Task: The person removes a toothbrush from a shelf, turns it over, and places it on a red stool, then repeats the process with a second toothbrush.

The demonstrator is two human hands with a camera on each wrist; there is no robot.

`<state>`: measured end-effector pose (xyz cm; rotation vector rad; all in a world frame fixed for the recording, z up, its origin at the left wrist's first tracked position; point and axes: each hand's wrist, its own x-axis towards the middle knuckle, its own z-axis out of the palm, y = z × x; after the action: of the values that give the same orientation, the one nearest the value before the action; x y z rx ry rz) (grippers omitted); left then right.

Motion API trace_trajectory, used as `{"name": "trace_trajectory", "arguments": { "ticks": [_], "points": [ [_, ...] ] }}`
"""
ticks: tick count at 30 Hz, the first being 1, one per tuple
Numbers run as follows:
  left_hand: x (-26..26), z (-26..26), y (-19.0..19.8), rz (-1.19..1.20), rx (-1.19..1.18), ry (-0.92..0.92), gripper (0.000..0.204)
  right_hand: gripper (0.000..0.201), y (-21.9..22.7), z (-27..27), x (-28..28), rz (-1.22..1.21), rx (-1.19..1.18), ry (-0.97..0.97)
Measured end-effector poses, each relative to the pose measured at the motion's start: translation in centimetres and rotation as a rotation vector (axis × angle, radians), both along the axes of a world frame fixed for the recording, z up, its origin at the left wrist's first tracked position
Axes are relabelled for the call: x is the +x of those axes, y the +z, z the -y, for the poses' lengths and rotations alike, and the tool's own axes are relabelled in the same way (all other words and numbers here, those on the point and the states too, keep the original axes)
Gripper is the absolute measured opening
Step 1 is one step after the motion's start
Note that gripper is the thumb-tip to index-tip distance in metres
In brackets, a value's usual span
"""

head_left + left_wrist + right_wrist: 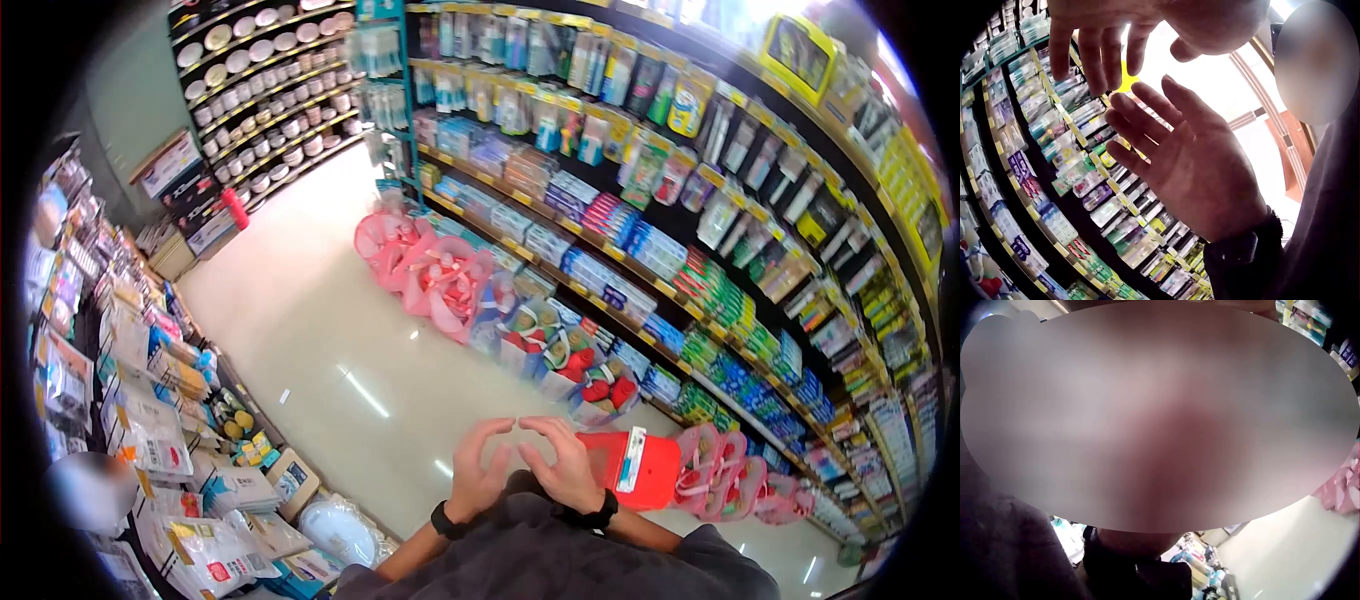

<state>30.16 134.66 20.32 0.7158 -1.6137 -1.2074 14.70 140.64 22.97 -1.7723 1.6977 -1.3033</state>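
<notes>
Both hands are held up in front of the chest with nothing in them. In the head view the left hand point(478, 470) and right hand point(565, 468) face each other, fingertips close together and fingers gently bent. The left wrist view shows the left hand point(1110, 31) along the top, fingers hanging down, and the right hand point(1188, 162) below it with its palm showing. Each wrist wears a black band. Beside the right hand is a red container point(658, 475) with a slim white-and-blue package point(632, 460) on it. A blur hides most of the right wrist view.
Shelves of boxed goods point(640, 250) and hanging packs line the right side. Pink baskets point(445, 285) and clear bags with red items point(605, 390) stand along their foot. Packaged goods point(150, 430) fill the left side. Pale floor point(300, 320) runs between, towards bowl shelves point(270, 90).
</notes>
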Motion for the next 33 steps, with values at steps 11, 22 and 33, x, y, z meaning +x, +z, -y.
{"name": "trace_trajectory", "arguments": {
  "ticks": [11, 22, 33],
  "points": [
    [4.4, 9.6, -0.9, 0.035, 0.004, 0.224, 0.032, 0.035, -1.2, 12.6, 2.5, 0.123, -0.017, 0.168],
    [3.8, 25.5, 0.2, 0.029, 0.004, 0.302, 0.032, 0.035, -0.1, 30.7, 2.5, 0.272, -0.067, 0.332],
    [6.5, 37.5, 2.3, 0.026, -0.152, 0.320, 0.045, 0.037, 0.5, 43.7, 4.5, 0.376, -0.079, 0.491]
  ]
}}
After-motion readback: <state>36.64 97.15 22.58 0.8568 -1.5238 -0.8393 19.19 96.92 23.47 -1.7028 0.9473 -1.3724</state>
